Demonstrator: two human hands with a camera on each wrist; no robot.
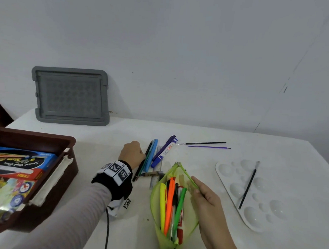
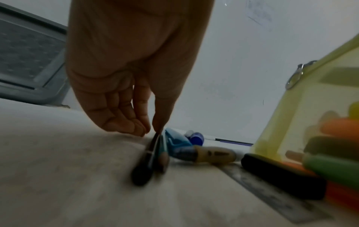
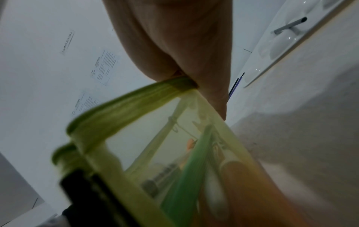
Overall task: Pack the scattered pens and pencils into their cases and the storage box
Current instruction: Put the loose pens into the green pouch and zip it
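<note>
Item: black pen [image 2: 144, 159] on the table [image 1: 230, 238], left of the ruler [image 1: 157, 167]. Our left hand [image 1: 132, 153] pinches it, fingertips [image 2: 157, 122] closed (lift pending). Right hand [image 1: 209, 202] pinches the green mesh pencil case [image 1: 173, 208] open. Next: carry across, insert.

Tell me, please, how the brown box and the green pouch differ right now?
The brown box is rigid and opaque; the green pouch is soft and see-through. The box holds flat printed packs, the pouch pens. No hand touches the box; the right hand pinches the pouch's rim. Both are open on the table.
</note>
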